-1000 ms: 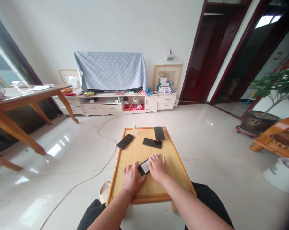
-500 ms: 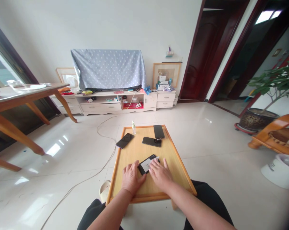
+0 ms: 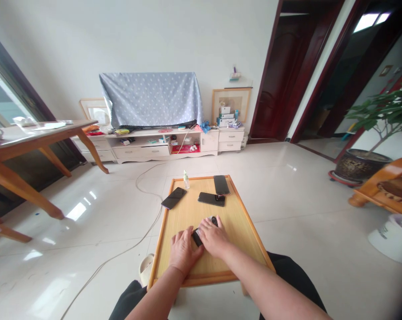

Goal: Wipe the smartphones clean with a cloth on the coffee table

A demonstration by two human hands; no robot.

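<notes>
A black phone [image 3: 197, 238] lies slanted near the front of the small wooden table [image 3: 240, 249], mostly covered by my right hand. My left hand [image 3: 183, 250] is curled along the phone's near left side, thumb and fingers steadying its edge. Across the phone's face lies my right hand [image 3: 214, 235], fingers together and pressing down. A bit of thin white cloth [image 3: 211, 218] peeks out by its fingertips; the rest is hidden beneath them. Farther back are a dark phone [image 3: 174, 198] at the left, another phone [image 3: 211, 199] in the middle, and a third [image 3: 221, 185] at the far right.
A small clear bottle [image 3: 186, 179] with a pale green top stands at the table's back left. A cable [image 3: 121, 250] runs over the floor on the left. Beyond are a low white cabinet [image 3: 141, 152] and, at the right, a white bin [image 3: 392, 238].
My right hand has slid left and slightly up over the phone, covering its white area. My left hand has stayed at the phone's edge. The view has shifted slightly.
</notes>
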